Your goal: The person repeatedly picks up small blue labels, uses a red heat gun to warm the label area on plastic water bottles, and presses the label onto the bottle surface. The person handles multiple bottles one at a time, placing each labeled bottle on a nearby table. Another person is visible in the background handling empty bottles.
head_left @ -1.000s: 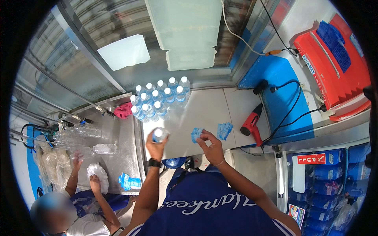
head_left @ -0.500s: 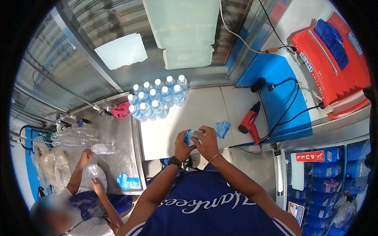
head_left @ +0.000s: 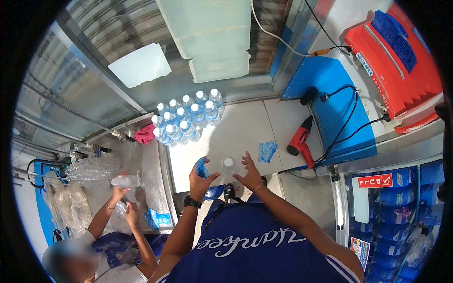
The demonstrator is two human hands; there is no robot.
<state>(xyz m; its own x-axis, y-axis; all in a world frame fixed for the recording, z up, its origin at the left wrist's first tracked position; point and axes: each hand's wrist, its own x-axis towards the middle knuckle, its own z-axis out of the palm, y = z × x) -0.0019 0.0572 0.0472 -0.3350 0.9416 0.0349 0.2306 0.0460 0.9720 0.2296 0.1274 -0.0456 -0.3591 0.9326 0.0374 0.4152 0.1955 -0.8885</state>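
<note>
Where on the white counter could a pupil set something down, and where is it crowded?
Bare counter lies between the grouped capped bottles and the red power tool, beyond the loose blue labels. Crowded: between the left hand and right hand, around the lone bottle.

White-lettered blue jersey (head_left: 255, 265), striped sleeves (head_left: 339, 270) — black watch (head_left: 192, 202) left, thin bracelet (head_left: 258, 187) right.

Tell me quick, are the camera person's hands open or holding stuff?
Left hand: holding a blue label.
Right hand: open, empty, beside the clear bottle.
</note>
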